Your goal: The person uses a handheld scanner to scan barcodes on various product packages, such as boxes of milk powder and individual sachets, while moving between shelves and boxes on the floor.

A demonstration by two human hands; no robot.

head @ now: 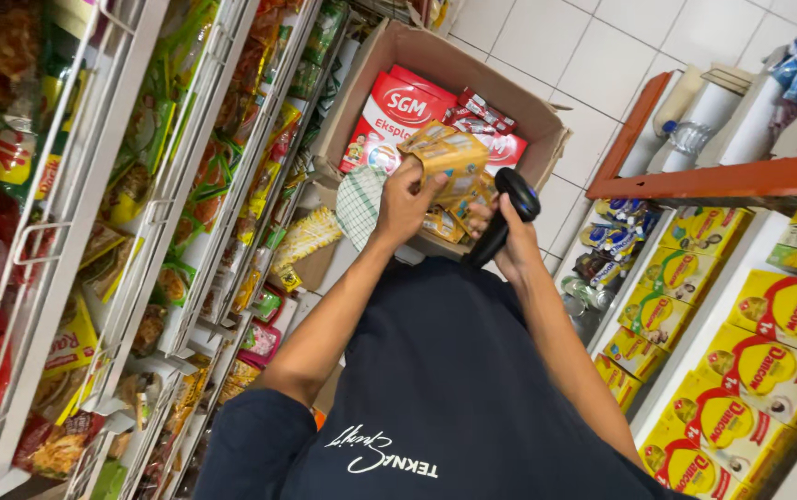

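A white tiled floor (pixel 602 56) runs between white wire racks (pixel 93 185) and white, orange-edged shelving (pixel 722 181).

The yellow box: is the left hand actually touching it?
Touching. The head view shows the left hand with its fingers wrapped over the yellow box, no gap, above the open carton.

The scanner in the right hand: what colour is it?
Black scanner, right hand; head view.
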